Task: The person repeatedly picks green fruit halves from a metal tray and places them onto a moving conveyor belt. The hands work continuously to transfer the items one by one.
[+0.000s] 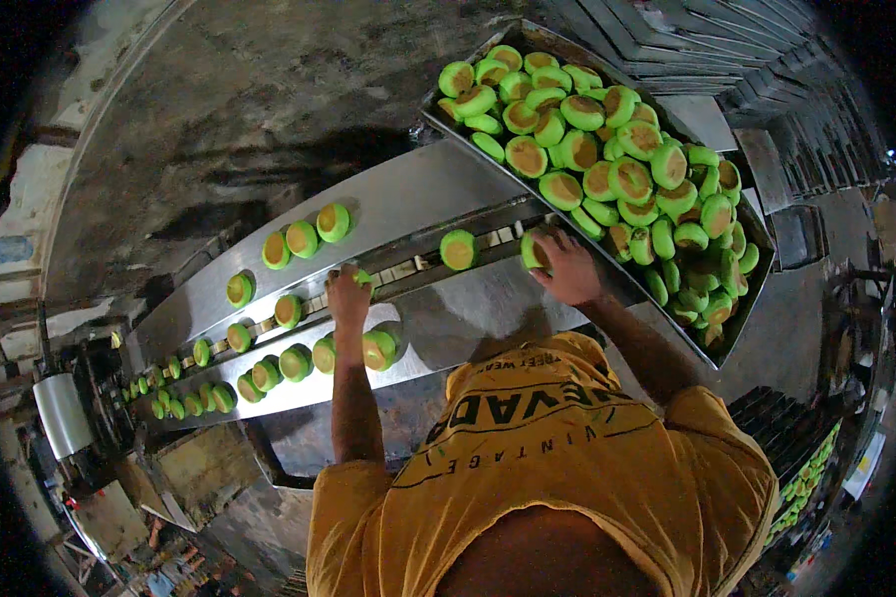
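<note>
Round bright-green buns with browned flat faces lie along a narrow slatted conveyor [401, 271] between two metal ledges. My left hand [347, 297] is over the conveyor with its fingers closed round a green bun [364, 278], of which only a sliver shows. Further right, my right hand [568, 267] grips another green bun [531, 251] at the conveyor's right end, beside the tray. Between my hands a single bun [458, 250] sits on the slats with its brown face up.
A large metal tray [521, 183] heaped with green buns stands at the upper right, overlapping the conveyor's end. Several buns line the near metal ledge [438, 318]; a few rest on the far ledge [388, 189]. A metal roller [65, 416] is at the left. Stacked trays [816, 129] stand at far right.
</note>
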Motion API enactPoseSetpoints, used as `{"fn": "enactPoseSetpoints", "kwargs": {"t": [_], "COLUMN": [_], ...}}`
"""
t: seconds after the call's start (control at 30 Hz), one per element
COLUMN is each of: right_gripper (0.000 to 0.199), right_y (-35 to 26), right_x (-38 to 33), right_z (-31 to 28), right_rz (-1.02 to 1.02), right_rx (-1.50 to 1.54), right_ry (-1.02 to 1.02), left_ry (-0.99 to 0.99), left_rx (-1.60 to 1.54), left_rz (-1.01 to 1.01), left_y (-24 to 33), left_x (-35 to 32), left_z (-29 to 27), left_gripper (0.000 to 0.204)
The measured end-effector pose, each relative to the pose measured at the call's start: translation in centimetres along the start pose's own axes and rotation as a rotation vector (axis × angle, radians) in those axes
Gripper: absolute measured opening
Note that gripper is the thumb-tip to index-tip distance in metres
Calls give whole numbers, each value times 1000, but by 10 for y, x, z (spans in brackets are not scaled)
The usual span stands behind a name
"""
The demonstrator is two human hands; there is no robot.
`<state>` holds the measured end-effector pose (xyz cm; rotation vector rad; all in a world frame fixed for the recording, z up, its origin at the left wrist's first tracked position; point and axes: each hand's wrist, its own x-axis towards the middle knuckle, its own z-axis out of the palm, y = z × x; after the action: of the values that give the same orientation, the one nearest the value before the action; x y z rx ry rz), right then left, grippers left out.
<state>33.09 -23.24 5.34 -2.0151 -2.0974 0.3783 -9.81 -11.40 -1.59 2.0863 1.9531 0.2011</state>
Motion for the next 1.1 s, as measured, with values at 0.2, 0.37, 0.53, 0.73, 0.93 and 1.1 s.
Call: {"fn": "enactPoseSetpoints", "kwargs": {"t": [0.2,0.37,0.53,0.73,0.93,1.1], "right_gripper": [55,36,53,54,60,58], "right_y": [-8,-12,51,67,25,23], "right_x": [51,38,48,43,2,-65], "right_z": [29,-11,-91,-103,-108,27], "right_rz": [63,-137,330,449,57,187], "right_rx": [112,7,-292,-283,-6,200], "right_ry": [11,395,329,202,731,106], "left_ry": [85,-5,105,-68,-701,-209], "left_rx": [134,-311,-238,180,-1158,-877], "left_rz": [-54,493,864,742,351,488], "left_y": [76,225,344,380,363,333], "left_x": [1,32,69,101,93,36], "left_z": [-41,-35,48,80,46,-4], "left_gripper": [39,38,38,42,45,49]}}
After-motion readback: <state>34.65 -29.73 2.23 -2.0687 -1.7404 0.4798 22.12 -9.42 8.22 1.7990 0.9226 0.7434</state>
